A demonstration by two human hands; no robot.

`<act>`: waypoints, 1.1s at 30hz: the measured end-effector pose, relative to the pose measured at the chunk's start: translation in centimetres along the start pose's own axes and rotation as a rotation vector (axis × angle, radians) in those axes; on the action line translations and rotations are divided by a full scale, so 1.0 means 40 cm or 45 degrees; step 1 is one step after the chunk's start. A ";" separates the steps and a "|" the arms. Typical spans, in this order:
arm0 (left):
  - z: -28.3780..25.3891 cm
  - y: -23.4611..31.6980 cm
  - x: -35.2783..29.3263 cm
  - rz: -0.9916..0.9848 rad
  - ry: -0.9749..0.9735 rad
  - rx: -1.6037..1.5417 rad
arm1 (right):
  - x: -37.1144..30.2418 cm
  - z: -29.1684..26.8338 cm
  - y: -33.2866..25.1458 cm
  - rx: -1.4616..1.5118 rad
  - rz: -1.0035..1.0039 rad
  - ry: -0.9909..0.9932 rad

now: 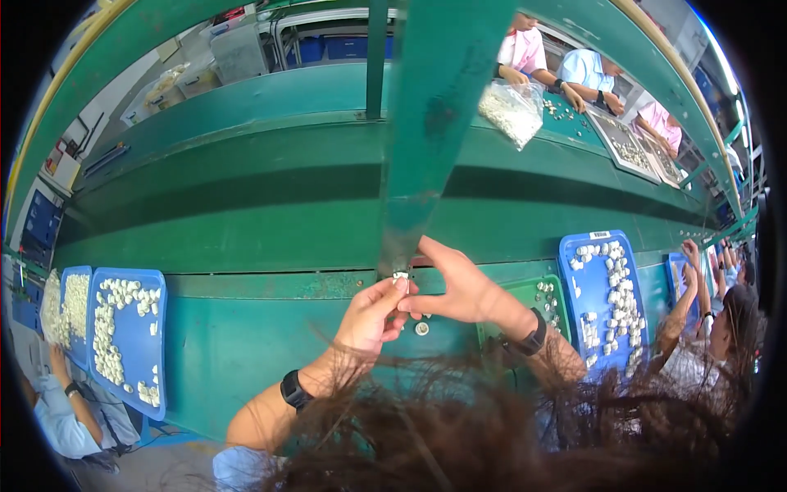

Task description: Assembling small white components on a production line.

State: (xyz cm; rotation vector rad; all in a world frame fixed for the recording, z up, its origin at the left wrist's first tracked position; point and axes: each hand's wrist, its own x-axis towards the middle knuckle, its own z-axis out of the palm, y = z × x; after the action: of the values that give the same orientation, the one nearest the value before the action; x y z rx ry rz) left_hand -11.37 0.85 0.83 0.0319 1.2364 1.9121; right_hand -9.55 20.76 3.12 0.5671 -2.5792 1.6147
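In front of the green upright post (410, 164), my left hand (370, 318) pinches a small white plastic part (400, 277) between thumb and fingers. My right hand (467, 287) is beside it, thumb and index finger spread wide. Its thumb tip is at the left fingers, and its index finger reaches up by the foot of the post; the other fingertips are hidden. Just below the hands, a small round white part (422, 328) lies on the green bench (246, 328).
Blue trays of white parts stand at left (160, 353) and right (570, 271). A green tray (512, 295) of small parts sits by my right wrist. Across the bench are a clear bag of white parts (512, 115) and co-workers' hands; other people work at both sides.
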 end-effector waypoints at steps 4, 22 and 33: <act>-0.006 -0.018 0.006 -0.086 0.028 -0.118 | 0.011 0.001 -0.023 -0.043 0.098 -0.089; -0.050 -0.107 0.024 -0.046 -0.320 -0.683 | 0.021 -0.015 0.034 -0.107 0.068 0.017; -0.132 -0.077 0.004 0.492 -0.110 0.732 | -0.030 -0.038 -0.014 0.001 0.266 -0.010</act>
State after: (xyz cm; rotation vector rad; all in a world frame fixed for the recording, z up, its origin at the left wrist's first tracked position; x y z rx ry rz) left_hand -11.82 -2.43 -4.30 0.6901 1.7757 1.7722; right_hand -8.50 22.23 4.02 0.3127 -2.7232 1.6730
